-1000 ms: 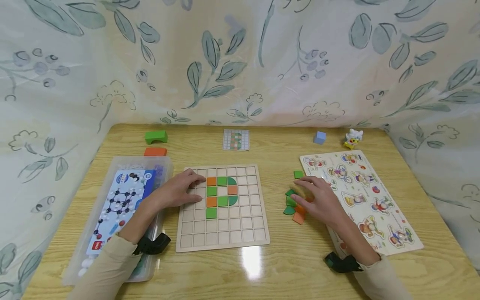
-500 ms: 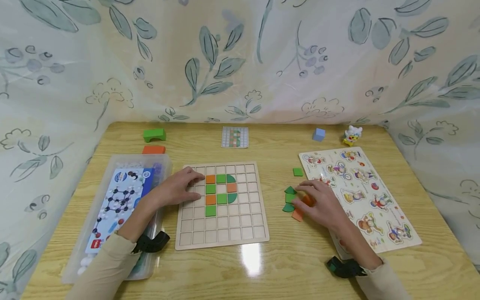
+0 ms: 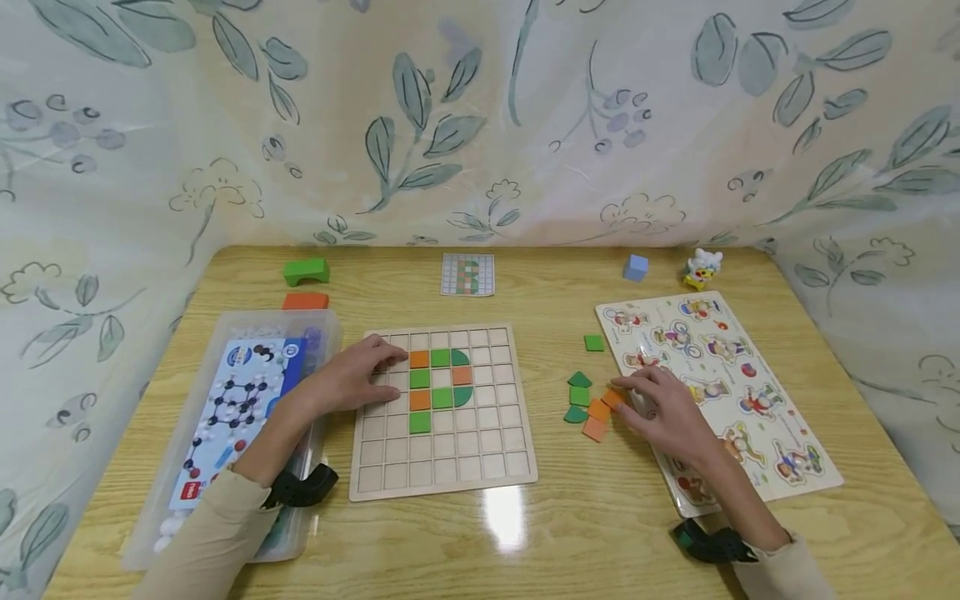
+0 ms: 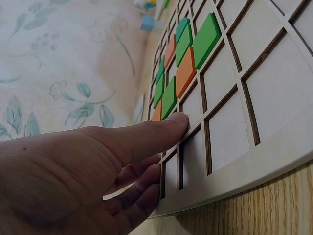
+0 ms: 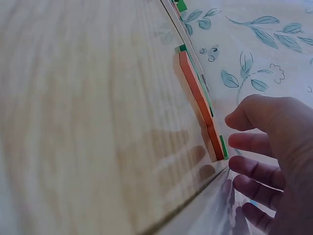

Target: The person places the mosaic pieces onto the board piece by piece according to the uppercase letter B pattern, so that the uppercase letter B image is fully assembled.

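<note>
A wooden grid board [image 3: 482, 464] lies in the middle of the table, with several orange, green and dark green tiles set in its upper left cells, such as a green square [image 3: 420, 422]. My left hand [image 3: 352, 379] rests on its left edge, thumb [image 4: 171, 128] on the grid and fingers at the rim. My right hand [image 3: 667, 412] hovers by a loose group of tiles, fingertips right at an orange square [image 3: 612, 399]. Other orange squares [image 3: 595, 429], a green square [image 3: 579, 396] and dark green rounded pieces [image 3: 576, 414] lie beside it. The right wrist view shows its fingers [image 5: 257, 169] spread, nothing between them.
A pattern card [image 3: 468, 275] lies behind the board. On the left stands a plastic box [image 3: 318, 392] near a green arch block [image 3: 306, 271] and orange block [image 3: 306, 301]. A picture puzzle board [image 3: 705, 333], blue cube [image 3: 636, 267] and small figurine [image 3: 702, 269] are right. One green tile [image 3: 593, 342] lies apart.
My right hand has drawn back to the right from over the tiles, and the orange squares are uncovered and spread out. My left hand has stayed at the board's edge.
</note>
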The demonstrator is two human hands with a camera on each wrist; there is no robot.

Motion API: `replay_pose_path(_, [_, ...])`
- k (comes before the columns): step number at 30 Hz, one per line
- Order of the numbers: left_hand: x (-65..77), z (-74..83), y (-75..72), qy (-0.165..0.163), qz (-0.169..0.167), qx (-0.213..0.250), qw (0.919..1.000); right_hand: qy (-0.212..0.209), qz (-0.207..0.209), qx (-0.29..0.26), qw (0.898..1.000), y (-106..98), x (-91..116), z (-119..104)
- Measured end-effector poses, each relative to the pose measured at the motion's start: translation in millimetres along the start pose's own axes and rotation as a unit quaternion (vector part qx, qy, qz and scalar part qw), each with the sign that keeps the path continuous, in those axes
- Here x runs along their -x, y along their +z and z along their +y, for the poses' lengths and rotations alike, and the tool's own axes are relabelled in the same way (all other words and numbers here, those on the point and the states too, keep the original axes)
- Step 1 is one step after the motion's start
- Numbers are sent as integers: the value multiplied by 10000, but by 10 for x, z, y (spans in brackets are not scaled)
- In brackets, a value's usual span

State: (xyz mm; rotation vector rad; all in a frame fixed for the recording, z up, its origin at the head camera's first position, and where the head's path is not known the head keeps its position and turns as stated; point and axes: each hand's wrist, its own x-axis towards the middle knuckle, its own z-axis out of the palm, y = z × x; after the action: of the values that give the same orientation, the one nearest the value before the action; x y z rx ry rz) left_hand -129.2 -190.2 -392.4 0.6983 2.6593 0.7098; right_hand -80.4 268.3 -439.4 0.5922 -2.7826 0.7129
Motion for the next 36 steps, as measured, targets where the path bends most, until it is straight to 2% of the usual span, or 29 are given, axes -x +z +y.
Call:
replay_pose_path(10, [7, -14, 6, 34, 20, 36, 10000, -138, -133, -92, 9998, -3, 5, 33])
replay_pose_path(24, [7, -21, 15, 39, 33, -8, 10000, 327, -845, -723, 9933, -11, 3, 77])
replay_pose_path(36, [11, 3, 6, 47, 40, 2, 10000, 170, -814, -799, 9933, -2, 6, 136])
